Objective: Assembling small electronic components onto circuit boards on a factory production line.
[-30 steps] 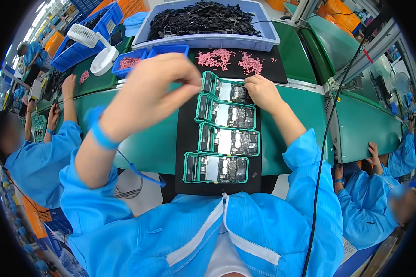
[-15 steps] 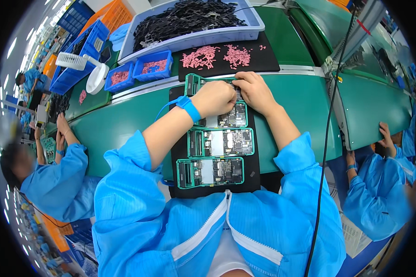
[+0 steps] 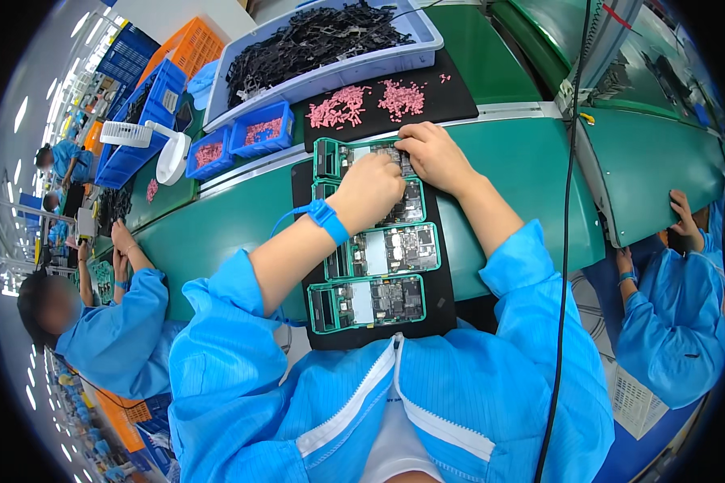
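Several opened phones in green holders, boards and light grey panels showing, lie in a column on a black mat (image 3: 435,302). My left hand (image 3: 370,191), a blue strap (image 3: 328,220) at its wrist, is over the right half of the farthest phone (image 3: 328,159) and the second phone (image 3: 412,201). Its fingers are bent together, and the tips are hidden. At the farthest phone's right end, my right hand (image 3: 437,159) has its fingers curled in close to the board; whatever they pinch is hidden. Nearer me lie the third phone (image 3: 412,248) and the nearest phone (image 3: 395,299), untouched.
Pink pieces (image 3: 338,108) lie in heaps on a black board (image 3: 451,101) beyond the phones. Left of it are two blue bins (image 3: 259,145) with more pink pieces, a white fan (image 3: 169,157), and a large tub (image 3: 415,58) of black parts. A black cable (image 3: 566,241) hangs at right. Co-workers sit either side.
My left hand has drawn back slightly toward me, uncovering more of the farthest phone. My right hand stays at that phone's right end. The whole view has shifted a little.
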Demonstrator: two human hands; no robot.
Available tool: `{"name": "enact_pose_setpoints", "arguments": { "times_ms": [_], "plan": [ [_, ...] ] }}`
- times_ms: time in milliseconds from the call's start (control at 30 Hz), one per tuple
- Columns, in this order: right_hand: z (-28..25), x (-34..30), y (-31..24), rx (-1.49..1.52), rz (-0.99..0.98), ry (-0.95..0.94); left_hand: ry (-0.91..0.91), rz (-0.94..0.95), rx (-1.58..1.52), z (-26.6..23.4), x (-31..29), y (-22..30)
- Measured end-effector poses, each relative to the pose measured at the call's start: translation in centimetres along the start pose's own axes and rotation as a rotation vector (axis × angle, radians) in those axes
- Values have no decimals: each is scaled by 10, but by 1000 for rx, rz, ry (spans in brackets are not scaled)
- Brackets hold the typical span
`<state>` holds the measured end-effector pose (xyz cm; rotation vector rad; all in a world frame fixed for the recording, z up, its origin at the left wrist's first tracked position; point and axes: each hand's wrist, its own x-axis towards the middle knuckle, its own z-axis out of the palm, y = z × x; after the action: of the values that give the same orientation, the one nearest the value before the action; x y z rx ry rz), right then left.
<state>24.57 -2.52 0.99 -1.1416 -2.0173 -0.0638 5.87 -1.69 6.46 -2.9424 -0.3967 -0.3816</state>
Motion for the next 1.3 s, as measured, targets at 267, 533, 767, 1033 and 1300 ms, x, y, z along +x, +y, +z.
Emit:
{"name": "enact_pose_setpoints", "arguments": {
  "times_ms": [267, 533, 767, 1033, 1300],
  "plan": [
    [9, 11, 5, 309, 305, 119, -108, -18, -145, -5, -13, -4],
    [19, 47, 35, 17, 412, -142, -59, -182, -321, -85, -42, -8],
    [15, 50, 45, -231, 245, -227, 320, -325, -231, -189, -31, -14],
    [12, 57, 39, -315, 149, -302, -65, -318, -337, -40, 37, -104],
    [6, 38, 43, -306, 206, -206, -103, -207, -187, 38, 63, -118]
  ]
}}
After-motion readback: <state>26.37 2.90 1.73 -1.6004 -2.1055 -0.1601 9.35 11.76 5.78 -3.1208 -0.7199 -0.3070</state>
